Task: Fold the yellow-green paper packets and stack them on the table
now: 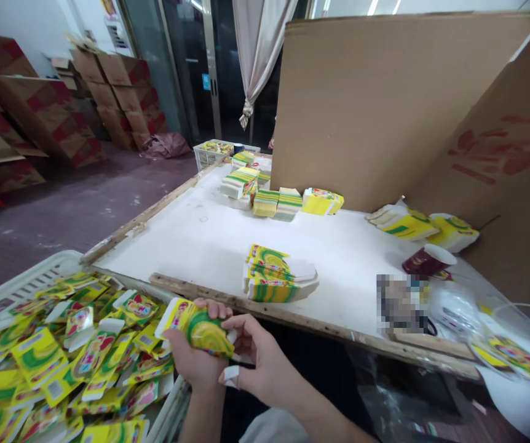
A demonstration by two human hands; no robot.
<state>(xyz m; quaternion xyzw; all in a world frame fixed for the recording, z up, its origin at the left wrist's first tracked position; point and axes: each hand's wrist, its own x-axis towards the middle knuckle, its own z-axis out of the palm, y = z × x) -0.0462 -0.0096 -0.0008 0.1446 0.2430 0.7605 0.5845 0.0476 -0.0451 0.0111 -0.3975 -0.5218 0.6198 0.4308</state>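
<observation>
Well, cardboard (361,111) walls the far right behind a cup (422,262), cartons (92,357) fill a near-left basket (66,259), and left hand (193,364) and right hand (267,364) share a closed grip on one box (208,335).

A white-topped table (173,237) stretches from near to far. At left lies a dull purple floor (75,206); beyond, a white wall (29,24), dark glass doors (186,67) and a knotted pale curtain (262,49).

Cartons (129,69) are stacked near the glass door (191,67). A pale curtain (262,43) is knotted near its lower end. A maroon cup (418,262) is supported by the tabletop (179,240).
</observation>
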